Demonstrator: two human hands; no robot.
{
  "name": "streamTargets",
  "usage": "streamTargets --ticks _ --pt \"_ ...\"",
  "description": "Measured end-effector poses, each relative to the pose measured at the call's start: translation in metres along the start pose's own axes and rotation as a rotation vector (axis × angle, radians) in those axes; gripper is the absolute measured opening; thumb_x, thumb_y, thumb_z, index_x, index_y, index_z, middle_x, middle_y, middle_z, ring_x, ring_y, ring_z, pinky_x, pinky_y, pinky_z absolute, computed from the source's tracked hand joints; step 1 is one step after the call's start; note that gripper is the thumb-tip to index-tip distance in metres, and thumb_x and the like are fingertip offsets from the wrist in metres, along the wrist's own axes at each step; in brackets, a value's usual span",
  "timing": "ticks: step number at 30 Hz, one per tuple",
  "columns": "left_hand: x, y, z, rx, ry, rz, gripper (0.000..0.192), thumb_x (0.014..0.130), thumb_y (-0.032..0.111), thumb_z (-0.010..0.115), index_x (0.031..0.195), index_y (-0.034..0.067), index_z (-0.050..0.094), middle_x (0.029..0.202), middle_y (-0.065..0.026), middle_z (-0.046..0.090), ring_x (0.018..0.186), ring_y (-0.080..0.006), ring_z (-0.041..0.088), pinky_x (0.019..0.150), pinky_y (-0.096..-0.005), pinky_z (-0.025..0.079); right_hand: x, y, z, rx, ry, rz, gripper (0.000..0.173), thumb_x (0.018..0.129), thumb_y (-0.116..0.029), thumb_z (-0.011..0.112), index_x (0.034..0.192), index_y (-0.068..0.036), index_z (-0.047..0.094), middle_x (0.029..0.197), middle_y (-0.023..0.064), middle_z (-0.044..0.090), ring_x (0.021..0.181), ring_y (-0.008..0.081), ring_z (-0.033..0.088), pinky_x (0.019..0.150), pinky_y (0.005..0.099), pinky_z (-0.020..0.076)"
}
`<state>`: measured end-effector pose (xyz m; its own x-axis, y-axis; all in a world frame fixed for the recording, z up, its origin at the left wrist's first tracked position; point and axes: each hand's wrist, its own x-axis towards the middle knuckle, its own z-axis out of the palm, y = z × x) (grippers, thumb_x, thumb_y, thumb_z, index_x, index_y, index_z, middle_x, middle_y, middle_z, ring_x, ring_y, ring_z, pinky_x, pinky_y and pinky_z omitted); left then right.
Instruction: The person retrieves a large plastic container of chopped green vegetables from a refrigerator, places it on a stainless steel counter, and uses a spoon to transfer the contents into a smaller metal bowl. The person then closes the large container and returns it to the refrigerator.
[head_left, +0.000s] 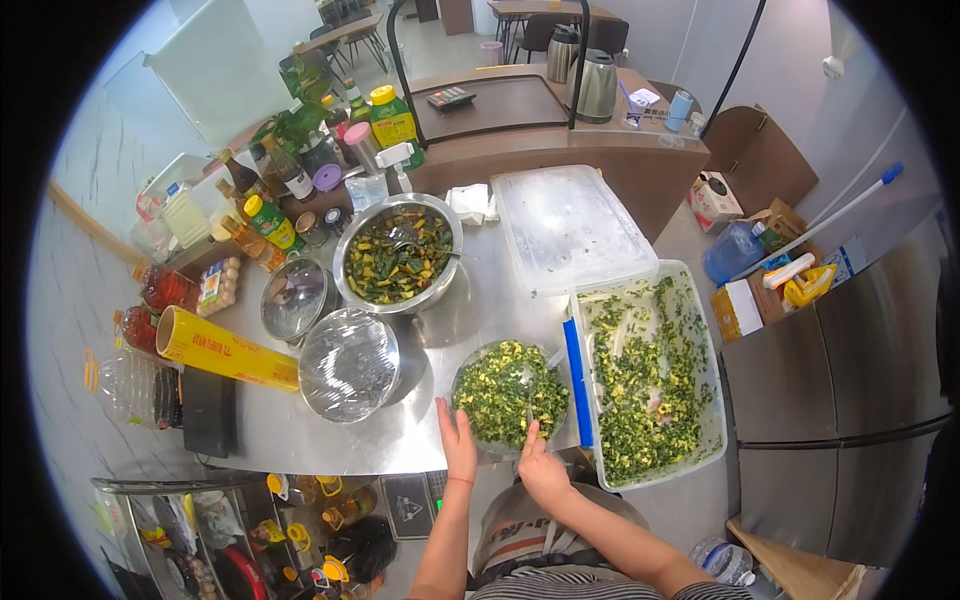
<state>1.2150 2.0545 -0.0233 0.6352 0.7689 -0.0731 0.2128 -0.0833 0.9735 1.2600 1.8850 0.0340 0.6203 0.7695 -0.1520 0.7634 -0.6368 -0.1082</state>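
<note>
A round bowl of chopped greens with yellow bits (510, 390) stands at the steel table's front edge. My left hand (457, 441) lies against the bowl's left side, fingers extended. My right hand (544, 469) grips the handle of a utensil (530, 411) whose far end is in the greens. To the right, a rectangular plastic tub (716, 390) holds more of the same mix, with a blue clip strip (577, 382) along its left side. Its translucent lid (574, 225) lies behind it. A steel bowl of cooked vegetables (401, 255) with a spoon sits farther back.
A bowl covered in plastic film (350, 365), a glass lid (294, 298) and a yellow film roll (225, 349) are on the left. Sauce bottles (274, 225) and eggs (219, 286) line the table's back left. A steel refrigerator (832, 390) stands right.
</note>
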Motion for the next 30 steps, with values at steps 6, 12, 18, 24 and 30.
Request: streamTargets --ticks 6,12,18,24,30 --pt "0.022 0.008 0.0 0.008 -0.01 -0.004 0.058 0.105 0.031 0.04 0.149 -0.005 0.027 0.159 -0.0212 0.022 0.148 -0.0309 0.02 0.12 -0.0376 0.016 0.002 0.002 -0.003 -0.098 -0.028 -0.028 0.074 0.077 0.0 0.058 0.138 0.027 0.026 0.087 0.0183 0.057 0.058 0.0182 0.064 0.052 0.0267 0.0547" --pt "0.052 0.035 -0.002 0.003 -0.116 0.095 0.051 0.106 0.03 0.037 0.143 -0.004 0.04 0.153 -0.02 0.035 0.146 -0.0303 0.027 0.119 -0.037 0.02 -0.003 0.009 -0.018 0.055 0.01 0.019 0.077 0.08 0.001 0.056 0.143 0.022 0.018 0.094 0.0187 0.055 0.061 0.0242 0.066 0.053 0.0316 0.0562" --pt "0.061 0.044 0.005 -0.035 -0.187 0.114 0.048 0.106 0.03 0.035 0.138 -0.003 0.05 0.146 -0.0194 0.046 0.143 -0.0302 0.034 0.118 -0.0365 0.023 -0.008 0.017 -0.022 0.077 0.106 0.029 0.074 0.08 0.001 0.055 0.145 0.017 0.023 0.097 0.0167 0.054 0.066 0.0242 0.066 0.052 0.0333 0.0569" --pt "0.057 0.047 0.007 -0.008 -0.169 0.127 0.048 0.106 0.031 0.034 0.134 -0.003 0.053 0.143 -0.0199 0.05 0.141 -0.0311 0.037 0.118 -0.0374 0.023 -0.009 0.022 -0.021 0.169 0.118 0.016 0.076 0.08 0.003 0.054 0.146 0.016 0.019 0.098 0.0186 0.051 0.07 0.0287 0.066 0.055 0.0347 0.0568" --pt "0.058 0.045 0.005 0.187 -0.191 0.241 0.047 0.106 0.029 0.032 0.133 -0.002 0.054 0.142 -0.0177 0.051 0.14 -0.0313 0.037 0.12 -0.0408 0.016 -0.009 0.024 -0.021 0.22 0.111 0.011 0.077 0.081 0.004 0.052 0.147 0.015 0.016 0.1 0.0205 0.05 0.074 0.0328 0.066 0.058 0.0368 0.0568"
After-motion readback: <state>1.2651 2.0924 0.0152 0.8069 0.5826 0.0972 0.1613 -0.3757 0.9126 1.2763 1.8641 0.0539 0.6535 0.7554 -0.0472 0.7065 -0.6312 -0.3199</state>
